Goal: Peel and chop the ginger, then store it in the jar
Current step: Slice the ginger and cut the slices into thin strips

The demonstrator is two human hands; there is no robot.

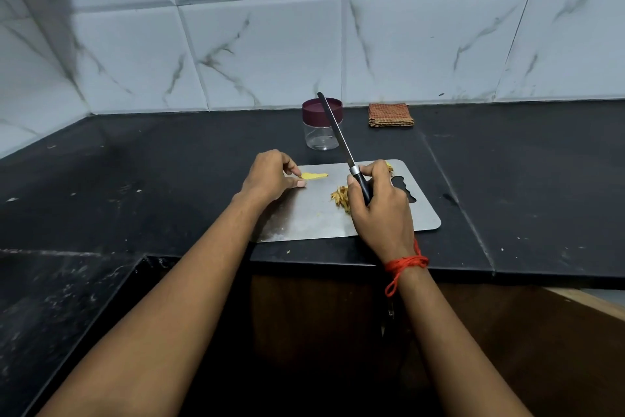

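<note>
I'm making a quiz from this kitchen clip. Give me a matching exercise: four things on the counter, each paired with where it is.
Things:
1. knife
2. peeled ginger
3. jar
4. folded cloth

Places:
A. by the wall, right of the jar
B. in the right hand
C. behind the steel board, lid on
D. on the board at the left hand fingers

Pairs: 1-B, 2-D, 3-C, 4-A

White marble-look wall tiles (270, 44) with grey veins back a black stone table (524, 180); brown cupboard fronts (321, 332) sit below.
</note>
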